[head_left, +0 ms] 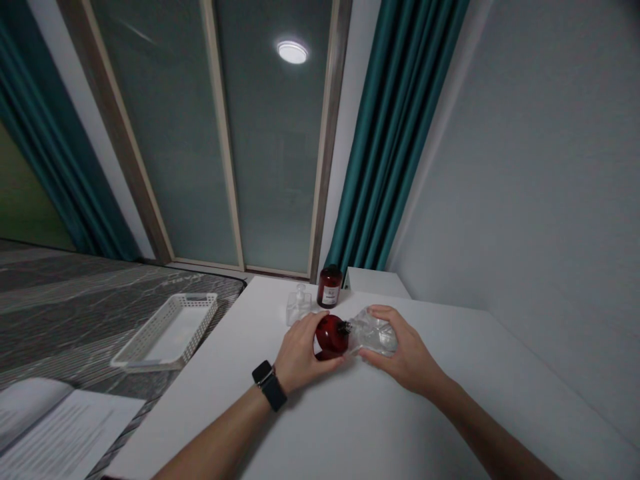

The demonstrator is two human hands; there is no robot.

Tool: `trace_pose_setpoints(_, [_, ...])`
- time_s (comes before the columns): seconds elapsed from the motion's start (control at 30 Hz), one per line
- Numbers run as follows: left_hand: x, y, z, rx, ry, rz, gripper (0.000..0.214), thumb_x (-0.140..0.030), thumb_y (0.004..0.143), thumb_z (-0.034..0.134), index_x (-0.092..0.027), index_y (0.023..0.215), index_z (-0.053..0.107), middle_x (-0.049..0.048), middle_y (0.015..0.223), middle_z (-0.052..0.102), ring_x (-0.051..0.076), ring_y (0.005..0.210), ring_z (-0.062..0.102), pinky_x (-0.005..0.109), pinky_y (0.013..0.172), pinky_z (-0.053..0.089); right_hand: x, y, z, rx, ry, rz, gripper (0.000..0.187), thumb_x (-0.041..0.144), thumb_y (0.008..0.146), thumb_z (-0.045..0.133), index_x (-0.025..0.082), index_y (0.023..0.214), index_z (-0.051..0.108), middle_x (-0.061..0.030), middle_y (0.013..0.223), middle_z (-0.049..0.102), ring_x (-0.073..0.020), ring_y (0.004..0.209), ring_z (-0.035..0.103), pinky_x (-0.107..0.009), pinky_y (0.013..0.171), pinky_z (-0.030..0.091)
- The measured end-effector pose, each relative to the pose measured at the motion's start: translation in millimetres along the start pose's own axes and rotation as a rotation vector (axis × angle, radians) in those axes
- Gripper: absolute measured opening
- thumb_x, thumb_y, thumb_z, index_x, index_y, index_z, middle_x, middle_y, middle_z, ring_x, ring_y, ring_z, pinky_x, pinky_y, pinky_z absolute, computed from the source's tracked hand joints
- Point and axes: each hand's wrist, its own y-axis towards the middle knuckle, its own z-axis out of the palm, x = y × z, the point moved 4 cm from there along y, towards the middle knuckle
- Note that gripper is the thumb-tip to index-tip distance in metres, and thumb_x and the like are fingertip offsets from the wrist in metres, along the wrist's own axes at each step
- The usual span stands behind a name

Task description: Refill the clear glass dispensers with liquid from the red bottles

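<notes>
**Both hands, two bottles, neck to neck**

Left hand's [299, 357] grip wraps the round red bottle [330, 335], sideways on the table [350, 427]. Right hand's [407, 357] closes around a clear bottle [375, 332] just right of it, necks touching, probably to line them up. Contents? Can't tell. Behind the red bottle: small glass bottle [298, 305], dark labelled bottle [329, 287].

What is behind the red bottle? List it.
A clear bottle and a dark labelled jar stand behind the red bottle. The left hand and the bottle hide the table directly behind it.
</notes>
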Motion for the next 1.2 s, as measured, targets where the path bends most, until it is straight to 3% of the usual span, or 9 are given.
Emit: trace_pose_setpoints(1.2, [-0.9,-1.3,-0.3,-0.036,-0.062,-0.021,0.071,-0.041,0.069,0.080,-0.020,0.129,0.047,0.0114,0.122,0.064,0.030,0.109,0.063,0.046,0.094,0.052,3.4,8.8,-2.1,0.116,-0.037,-0.018,0.048,0.032,0.076,0.074,0.023,0.117,0.049,-0.0138,0.122,0.062,-0.0305,0.117,0.060,-0.051,0.100,0.050])
